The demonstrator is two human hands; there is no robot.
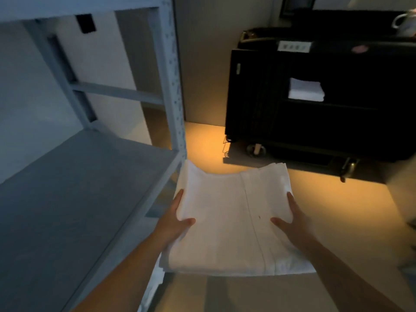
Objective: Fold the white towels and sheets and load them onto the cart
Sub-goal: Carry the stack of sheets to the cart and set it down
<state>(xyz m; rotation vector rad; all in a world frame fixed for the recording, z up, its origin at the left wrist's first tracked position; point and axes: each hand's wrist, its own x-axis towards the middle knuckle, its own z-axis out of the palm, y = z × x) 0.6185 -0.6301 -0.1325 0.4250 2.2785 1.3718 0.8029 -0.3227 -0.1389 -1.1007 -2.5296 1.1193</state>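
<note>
Currently, head view: left hand and right hand grip folded white sheet from both sides, thumbs on top, above floor beside grey shelf. Black cart well apart, one folded towel already inside. Folding seems done; loading remains.

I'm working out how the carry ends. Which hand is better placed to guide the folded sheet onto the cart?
Probably the right hand. It grips the folded sheet on the side nearer the cart, which stands ahead to the right. The left hand holds the edge beside the shelf, farther away.
</note>
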